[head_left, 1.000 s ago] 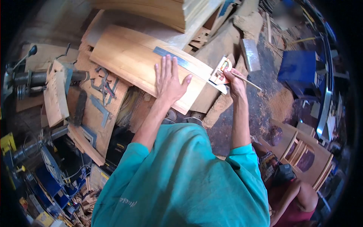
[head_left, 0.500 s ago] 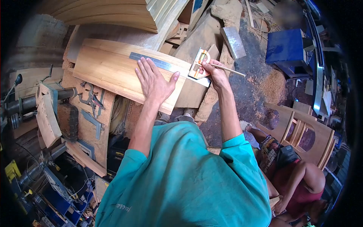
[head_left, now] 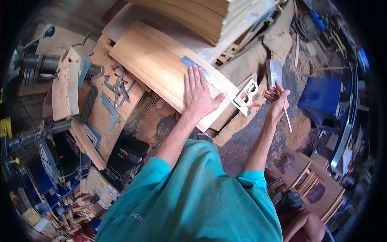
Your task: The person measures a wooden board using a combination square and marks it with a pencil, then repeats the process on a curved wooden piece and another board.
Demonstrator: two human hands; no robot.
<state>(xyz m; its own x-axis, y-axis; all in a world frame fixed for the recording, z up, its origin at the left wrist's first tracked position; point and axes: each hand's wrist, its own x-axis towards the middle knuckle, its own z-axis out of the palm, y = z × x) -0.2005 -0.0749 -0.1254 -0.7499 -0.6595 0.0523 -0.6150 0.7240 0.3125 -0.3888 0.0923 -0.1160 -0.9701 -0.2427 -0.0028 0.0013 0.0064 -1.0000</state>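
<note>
My left hand [head_left: 200, 97] lies flat with its fingers stretched on a pale wooden board [head_left: 153, 56], the fingertips over the blue-grey blade [head_left: 189, 61] of a combination square. The head [head_left: 246, 92] of that square sits at the board's right end, its blade tip jutting past it. Apart from the square, to its right, my right hand [head_left: 277, 103] is raised with curled fingers round a thin wooden stick [head_left: 288, 119], which points down and right.
Curved wooden pieces [head_left: 193, 18] stand behind the board. A metal block [head_left: 275, 72] and blue box [head_left: 321, 97] are at the right. Clamps [head_left: 121, 86] lie on the left. Another person's bent limb [head_left: 308, 226] and a wooden chair frame [head_left: 318, 181] show at lower right.
My right hand has let go of the square's head and moved away to the right, still with the stick. My left hand stays on the board. The camera view has turned.
</note>
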